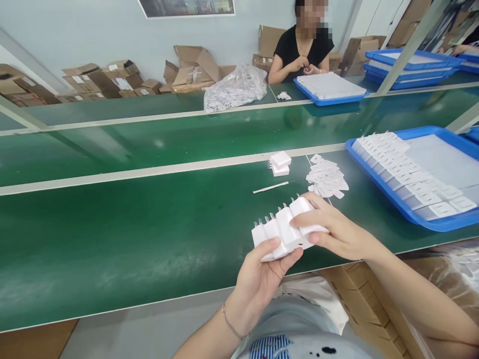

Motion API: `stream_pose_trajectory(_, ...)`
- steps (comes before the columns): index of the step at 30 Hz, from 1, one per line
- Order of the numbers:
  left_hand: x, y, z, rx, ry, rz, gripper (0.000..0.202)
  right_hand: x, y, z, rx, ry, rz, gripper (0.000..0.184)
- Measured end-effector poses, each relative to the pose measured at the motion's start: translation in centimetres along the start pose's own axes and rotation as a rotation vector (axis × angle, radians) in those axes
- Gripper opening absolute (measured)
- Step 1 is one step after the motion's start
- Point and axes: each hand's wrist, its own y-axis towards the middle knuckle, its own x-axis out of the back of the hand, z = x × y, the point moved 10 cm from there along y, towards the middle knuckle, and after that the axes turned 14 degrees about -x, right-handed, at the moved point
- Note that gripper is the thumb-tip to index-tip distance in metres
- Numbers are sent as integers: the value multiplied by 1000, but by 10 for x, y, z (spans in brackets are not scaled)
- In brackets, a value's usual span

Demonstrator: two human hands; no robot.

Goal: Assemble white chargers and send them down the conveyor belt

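I hold a row of several white plug chargers (286,228), prongs pointing away from me, above the near edge of the green table (112,239). My left hand (258,281) grips the row from below, thumb on its near face. My right hand (337,229) closes over the right end of the row, fingers wrapped on top. Two more white chargers (280,163) lie stacked further out on the table, beside a heap of small white labels (327,178) and a thin white stick (270,187).
A blue tray (441,224) with rows of white chargers sits at the right. Across the green belt a person in black works beside another blue tray (329,98). A clear plastic bag (235,87) lies there; cardboard boxes (112,80) line the wall.
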Motion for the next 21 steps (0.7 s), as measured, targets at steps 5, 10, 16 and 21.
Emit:
stream_pose_trajectory(5, -10, 13, -16, -172, 102, 139, 69, -7, 0, -44, -314, 494, 11, 51)
stream_pose_trajectory(10, -21, 22, -15, -238, 277, 247, 67, -5, -22, -76, -482, 434, -101, 61)
stream_pose_trajectory(16, -47, 35, 4, -190, 448, 366, 67, 2, -51, -96, -599, 543, 27, 73)
stream_pose_trajectory(21, -80, 46, 27, -107, 405, 378, 34, 28, -67, -105, -705, 921, -64, 80)
